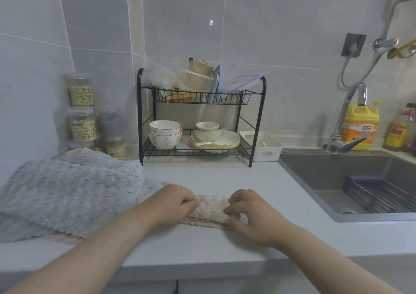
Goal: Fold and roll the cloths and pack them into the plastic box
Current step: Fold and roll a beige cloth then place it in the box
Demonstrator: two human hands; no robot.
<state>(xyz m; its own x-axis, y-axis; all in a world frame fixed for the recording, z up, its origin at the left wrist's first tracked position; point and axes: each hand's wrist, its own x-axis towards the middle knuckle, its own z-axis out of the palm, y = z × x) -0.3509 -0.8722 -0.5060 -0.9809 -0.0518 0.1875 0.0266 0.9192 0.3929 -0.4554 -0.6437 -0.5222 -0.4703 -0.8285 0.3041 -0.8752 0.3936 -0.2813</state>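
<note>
Lying pinched between left hand point(177, 201) and right hand point(251, 216), beige cloth point(211, 208)

Two hands, the left hand point(177, 200) and the right hand point(249, 215), both grip one rolled cloth point(210, 208). Left of the left hand is one pile of cloths point(67, 192): at least one grey and one beige edge beneath it, the full number unclear. Beyond the pile stand five jars point(82, 124). Beyond both hands is one rack point(262, 113) of two tiers, carrying four bowls point(165, 138) in two stacks of two and one stack of plates point(227, 139), too close-packed to count. Just right of it is one plastic box point(265, 146). Far right of the right hand are one sink point(315, 174), one faucet point(346, 113) and one yellow bottle point(360, 127).
</note>
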